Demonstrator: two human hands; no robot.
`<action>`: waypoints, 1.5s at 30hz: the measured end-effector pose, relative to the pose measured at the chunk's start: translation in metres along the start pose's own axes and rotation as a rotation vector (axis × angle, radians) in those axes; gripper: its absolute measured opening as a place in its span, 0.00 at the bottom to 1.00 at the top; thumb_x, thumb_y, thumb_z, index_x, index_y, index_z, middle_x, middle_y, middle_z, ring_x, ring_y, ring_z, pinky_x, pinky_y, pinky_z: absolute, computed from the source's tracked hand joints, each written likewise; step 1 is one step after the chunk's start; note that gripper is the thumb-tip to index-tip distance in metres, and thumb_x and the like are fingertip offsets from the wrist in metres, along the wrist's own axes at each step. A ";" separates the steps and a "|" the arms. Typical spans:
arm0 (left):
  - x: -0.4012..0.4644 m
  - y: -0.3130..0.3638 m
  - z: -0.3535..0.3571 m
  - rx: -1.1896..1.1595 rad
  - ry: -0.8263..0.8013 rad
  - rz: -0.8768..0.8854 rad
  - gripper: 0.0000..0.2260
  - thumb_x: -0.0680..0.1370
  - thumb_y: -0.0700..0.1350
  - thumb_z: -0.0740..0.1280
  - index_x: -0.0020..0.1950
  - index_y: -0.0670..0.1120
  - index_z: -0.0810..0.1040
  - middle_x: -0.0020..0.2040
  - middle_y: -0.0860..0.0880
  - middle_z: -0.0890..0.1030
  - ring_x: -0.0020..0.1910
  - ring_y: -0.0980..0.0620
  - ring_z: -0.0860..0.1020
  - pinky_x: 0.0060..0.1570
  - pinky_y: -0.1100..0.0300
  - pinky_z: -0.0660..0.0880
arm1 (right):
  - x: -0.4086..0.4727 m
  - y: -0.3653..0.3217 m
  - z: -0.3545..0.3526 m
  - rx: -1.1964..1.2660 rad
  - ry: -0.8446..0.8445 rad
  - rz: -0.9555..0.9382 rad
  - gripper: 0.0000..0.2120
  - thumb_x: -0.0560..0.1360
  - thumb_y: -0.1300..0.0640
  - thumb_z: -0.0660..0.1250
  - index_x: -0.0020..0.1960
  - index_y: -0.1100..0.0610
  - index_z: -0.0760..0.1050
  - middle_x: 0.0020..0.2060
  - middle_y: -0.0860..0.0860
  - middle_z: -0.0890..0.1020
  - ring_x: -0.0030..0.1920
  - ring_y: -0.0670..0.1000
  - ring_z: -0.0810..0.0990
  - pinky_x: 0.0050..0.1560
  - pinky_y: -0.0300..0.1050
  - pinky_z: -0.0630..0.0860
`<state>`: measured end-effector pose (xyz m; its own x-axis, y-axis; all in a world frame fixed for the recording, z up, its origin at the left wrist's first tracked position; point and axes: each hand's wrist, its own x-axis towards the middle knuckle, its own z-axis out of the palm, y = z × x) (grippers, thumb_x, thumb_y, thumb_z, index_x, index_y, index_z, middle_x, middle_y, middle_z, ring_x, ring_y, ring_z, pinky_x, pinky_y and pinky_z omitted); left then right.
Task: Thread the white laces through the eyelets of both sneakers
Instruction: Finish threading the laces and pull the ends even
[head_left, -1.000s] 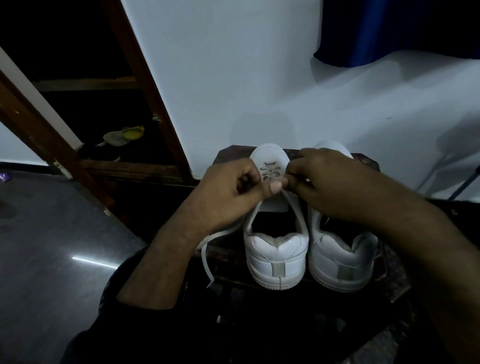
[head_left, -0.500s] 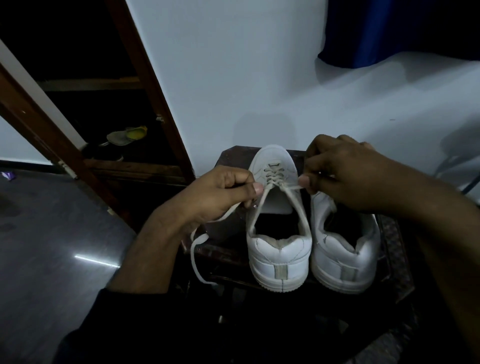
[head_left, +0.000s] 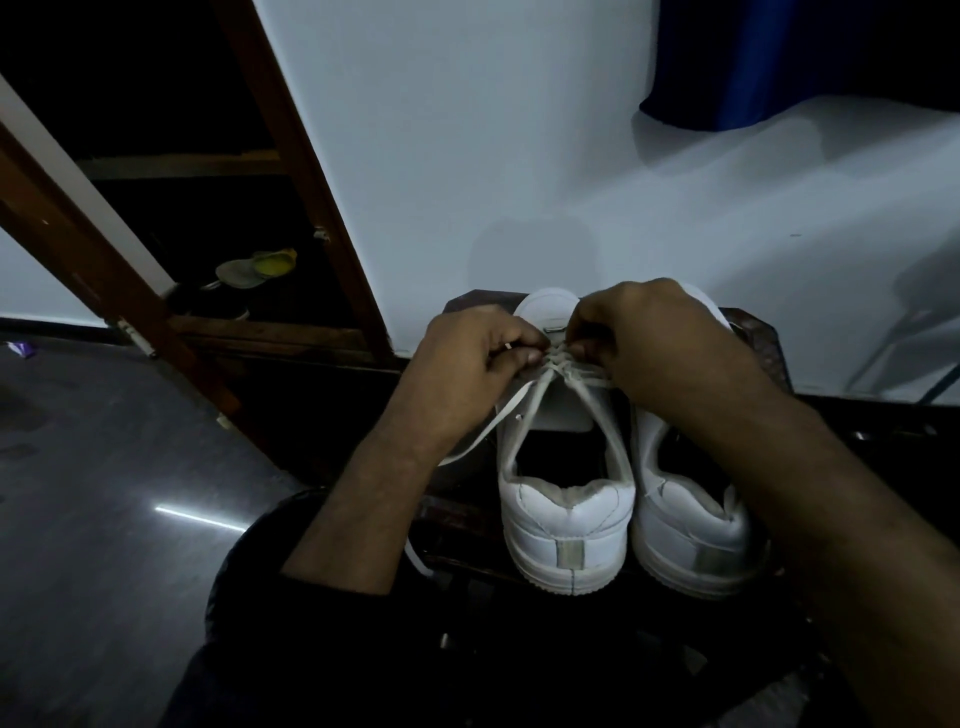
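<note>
Between both hands (head_left: 566, 364), white lace (head_left: 558, 364)

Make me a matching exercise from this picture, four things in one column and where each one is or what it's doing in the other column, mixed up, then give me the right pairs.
Things
1. left sneaker
2. right sneaker
3. left hand
4. yellow-lined shoe

Places or states
A. on the dark shelf behind the wooden frame
B. partly covered by the right forearm, no lace visible on it
C. pinching a white lace end beside the eyelets
D. lace crossed through its front eyelets, tongue showing

Pairs: 1-D, 2-B, 3-C, 4-A
</note>
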<state>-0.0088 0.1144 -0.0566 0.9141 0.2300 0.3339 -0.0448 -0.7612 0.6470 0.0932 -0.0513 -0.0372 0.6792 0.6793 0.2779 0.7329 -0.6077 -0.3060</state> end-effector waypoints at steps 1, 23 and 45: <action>0.001 -0.001 0.001 0.029 -0.003 0.011 0.08 0.78 0.39 0.73 0.53 0.49 0.88 0.47 0.52 0.85 0.48 0.55 0.83 0.53 0.49 0.81 | 0.000 0.000 0.000 -0.015 -0.004 -0.010 0.06 0.77 0.55 0.69 0.50 0.45 0.82 0.45 0.50 0.84 0.44 0.55 0.81 0.41 0.43 0.73; 0.004 0.003 -0.002 0.237 0.038 0.171 0.01 0.78 0.43 0.72 0.48 0.48 0.82 0.46 0.54 0.82 0.46 0.55 0.78 0.46 0.57 0.75 | -0.006 -0.002 -0.002 -0.058 -0.019 -0.185 0.04 0.79 0.61 0.62 0.53 0.56 0.72 0.47 0.51 0.75 0.40 0.55 0.73 0.38 0.50 0.68; -0.003 0.018 -0.007 0.400 -0.090 0.286 0.04 0.81 0.43 0.63 0.52 0.43 0.74 0.50 0.46 0.77 0.44 0.43 0.77 0.40 0.46 0.75 | -0.012 -0.005 -0.012 0.012 0.017 -0.379 0.10 0.74 0.57 0.63 0.49 0.45 0.64 0.37 0.45 0.67 0.31 0.50 0.65 0.30 0.36 0.55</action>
<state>-0.0152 0.1044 -0.0405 0.9198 -0.0612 0.3876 -0.1563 -0.9632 0.2186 0.0815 -0.0618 -0.0278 0.3603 0.8482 0.3882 0.9320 -0.3093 -0.1892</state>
